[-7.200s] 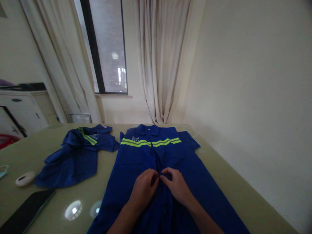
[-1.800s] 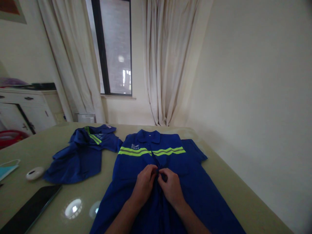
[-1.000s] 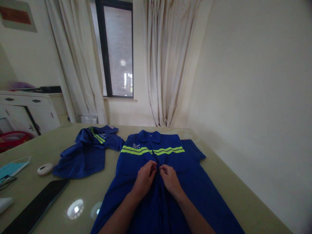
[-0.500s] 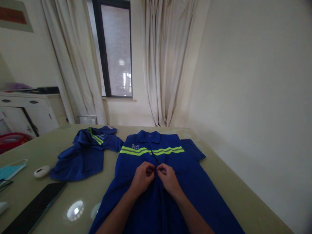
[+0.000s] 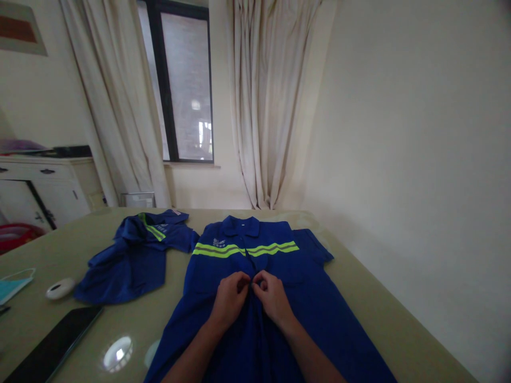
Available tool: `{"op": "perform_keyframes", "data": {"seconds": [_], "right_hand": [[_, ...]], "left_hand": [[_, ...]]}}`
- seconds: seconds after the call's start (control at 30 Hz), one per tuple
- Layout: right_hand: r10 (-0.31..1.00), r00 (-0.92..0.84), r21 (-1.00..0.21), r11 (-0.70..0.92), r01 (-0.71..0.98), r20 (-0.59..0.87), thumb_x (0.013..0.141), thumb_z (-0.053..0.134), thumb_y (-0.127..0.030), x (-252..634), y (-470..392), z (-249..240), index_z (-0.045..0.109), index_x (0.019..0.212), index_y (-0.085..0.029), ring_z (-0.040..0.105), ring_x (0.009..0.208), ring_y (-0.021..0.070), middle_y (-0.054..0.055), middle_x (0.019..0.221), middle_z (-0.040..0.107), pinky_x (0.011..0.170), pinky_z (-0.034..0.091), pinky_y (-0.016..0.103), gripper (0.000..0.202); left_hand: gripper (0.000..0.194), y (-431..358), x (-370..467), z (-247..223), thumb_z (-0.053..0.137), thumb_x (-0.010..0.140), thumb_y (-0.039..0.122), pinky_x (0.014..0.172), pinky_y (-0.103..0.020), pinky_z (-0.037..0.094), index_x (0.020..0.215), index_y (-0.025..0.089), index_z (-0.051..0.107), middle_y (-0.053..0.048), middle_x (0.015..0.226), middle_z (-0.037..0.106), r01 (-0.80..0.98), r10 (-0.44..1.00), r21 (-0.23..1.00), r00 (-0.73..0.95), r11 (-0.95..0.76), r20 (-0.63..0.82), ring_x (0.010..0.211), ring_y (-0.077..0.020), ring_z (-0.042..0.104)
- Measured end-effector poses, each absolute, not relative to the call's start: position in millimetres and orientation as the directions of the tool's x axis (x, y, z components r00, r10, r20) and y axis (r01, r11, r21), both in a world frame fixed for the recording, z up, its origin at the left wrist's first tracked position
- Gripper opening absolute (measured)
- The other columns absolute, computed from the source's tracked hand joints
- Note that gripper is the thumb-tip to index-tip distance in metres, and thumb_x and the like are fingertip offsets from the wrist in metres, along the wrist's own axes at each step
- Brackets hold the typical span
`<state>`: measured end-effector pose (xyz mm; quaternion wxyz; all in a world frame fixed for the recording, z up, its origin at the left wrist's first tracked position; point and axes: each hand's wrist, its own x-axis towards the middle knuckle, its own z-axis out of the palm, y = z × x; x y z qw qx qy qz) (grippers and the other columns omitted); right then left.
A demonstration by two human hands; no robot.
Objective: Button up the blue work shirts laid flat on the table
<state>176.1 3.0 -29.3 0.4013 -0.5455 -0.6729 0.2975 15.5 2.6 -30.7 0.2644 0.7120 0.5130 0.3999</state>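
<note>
A blue short-sleeved garment (image 5: pixel 319 314) with a collar and yellow-green reflective stripes lies spread on the table, its collar toward the far edge. My left hand (image 5: pixel 232 298) pinches the left side of its front opening, just below the stripes. Close beside it, my right hand (image 5: pixel 271 295) pinches the other edge of the opening. The fingertips of both hands nearly meet at the middle. Whatever small part of the front lies between them is too small to make out.
On the pale green table (image 5: pixel 383 308), a second blue garment (image 5: pixel 128 266) lies crumpled at left. Near it are a white oval object (image 5: pixel 59 288), a black phone-like slab (image 5: pixel 56 340) and a light blue mask (image 5: pixel 11 290). A wall (image 5: pixel 419 159) rises along the right.
Both hands have drawn closer together, fingertips now nearly touching at the front opening. The whole view has shifted slightly, with things appearing a little further left.
</note>
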Motion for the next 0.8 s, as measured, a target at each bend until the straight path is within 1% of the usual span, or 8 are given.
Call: {"op": "perform_keyframes", "data": {"seconds": [0.07, 0.2, 0.27, 0.33, 0.43, 0.57, 0.67, 0.8], "right_hand": [[0.972, -0.064, -0.805, 0.222, 0.551, 0.224, 0.083, 0.061, -0.022, 174.5, 0.3, -28.0, 0.069, 0.081, -0.019, 0.052, 0.054, 0.0127, -0.006, 0.055, 0.053, 0.055, 0.030, 0.023, 0.009], [0.974, -0.031, -0.705, 0.186, 0.684, 0.226, 0.086, 0.060, -0.019, 170.7, -6.5, -24.0, 0.068, 0.079, -0.021, 0.059, 0.060, 0.0149, -0.002, 0.060, 0.062, 0.060, 0.032, 0.025, 0.011], [0.975, -0.028, -0.658, 0.171, 0.734, 0.223, 0.087, 0.060, -0.019, 169.0, -9.4, -21.0, 0.069, 0.081, -0.021, 0.061, 0.061, 0.0161, -0.001, 0.062, 0.065, 0.061, 0.032, 0.026, 0.011], [0.972, -0.030, -0.641, 0.177, 0.747, 0.234, 0.090, 0.057, -0.021, 168.0, -10.7, -18.4, 0.069, 0.082, -0.021, 0.062, 0.061, 0.0166, 0.001, 0.064, 0.067, 0.061, 0.032, 0.027, 0.014], [0.968, -0.009, -0.690, 0.185, 0.700, 0.251, 0.090, 0.055, -0.022, 168.0, -8.1, -16.8, 0.068, 0.075, -0.022, 0.061, 0.058, 0.0164, 0.002, 0.063, 0.068, 0.059, 0.033, 0.027, 0.020], [0.974, 0.029, -0.747, 0.151, 0.647, 0.223, 0.080, 0.058, -0.019, 170.7, -1.2, -19.6, 0.066, 0.066, -0.021, 0.058, 0.054, 0.0158, 0.000, 0.057, 0.064, 0.054, 0.032, 0.026, 0.017], [0.974, -0.006, -0.769, 0.181, 0.614, 0.224, 0.079, 0.058, -0.019, 175.2, 2.8, -23.2, 0.068, 0.069, -0.019, 0.056, 0.054, 0.0147, -0.001, 0.056, 0.062, 0.054, 0.032, 0.025, 0.015], [0.974, -0.083, -0.825, 0.221, 0.520, 0.209, 0.083, 0.056, -0.024, 182.0, 5.7, -26.6, 0.070, 0.074, -0.017, 0.057, 0.056, 0.0147, 0.000, 0.060, 0.064, 0.055, 0.035, 0.024, 0.018]], "left_hand": [[0.021, 1.3, 16.2, -29.8, 0.056, 0.082, 0.011, 0.074, -0.027, 0.047, 0.091, 0.022, 0.072, -0.002, 0.086, 0.075, 0.537, 0.948, 0.782, 0.140, -0.315, 0.285, 0.080, -0.0181, 0.070], [0.023, -2.2, 18.1, -26.4, 0.056, 0.082, 0.010, 0.076, -0.027, 0.046, 0.092, 0.023, 0.072, -0.002, 0.089, 0.074, 0.614, 0.944, 0.721, 0.141, -0.320, 0.299, 0.083, -0.0183, 0.069], [0.024, -3.3, 18.9, -25.4, 0.054, 0.084, 0.010, 0.077, -0.027, 0.045, 0.093, 0.023, 0.071, -0.002, 0.090, 0.074, 0.612, 0.944, 0.723, 0.145, -0.320, 0.295, 0.085, -0.0186, 0.069], [0.022, -3.6, 19.5, -25.9, 0.052, 0.086, 0.011, 0.076, -0.028, 0.045, 0.091, 0.024, 0.070, -0.002, 0.088, 0.073, 0.589, 0.946, 0.743, 0.147, -0.318, 0.289, 0.083, -0.0189, 0.068], [0.018, -2.6, 20.4, -29.9, 0.051, 0.089, 0.014, 0.075, -0.028, 0.044, 0.090, 0.023, 0.066, -0.002, 0.086, 0.070, 0.564, 0.940, 0.754, 0.162, -0.337, 0.299, 0.081, -0.0192, 0.066], [0.018, -0.4, 22.5, -35.2, 0.043, 0.093, 0.012, 0.078, -0.030, 0.044, 0.089, 0.023, 0.058, -0.003, 0.090, 0.065, 0.549, 0.911, 0.727, 0.238, -0.412, 0.337, 0.086, -0.0197, 0.061], [0.022, -0.9, 24.5, -35.7, 0.038, 0.095, 0.012, 0.083, -0.031, 0.042, 0.092, 0.023, 0.056, -0.005, 0.097, 0.063, 0.577, 0.898, 0.689, 0.278, -0.439, 0.340, 0.092, -0.0209, 0.058], [0.023, -3.0, 26.2, -36.0, 0.036, 0.095, 0.011, 0.083, -0.033, 0.041, 0.096, 0.023, 0.055, -0.005, 0.098, 0.062, 0.633, 0.903, 0.645, 0.281, -0.428, 0.324, 0.093, -0.0225, 0.056]]}}
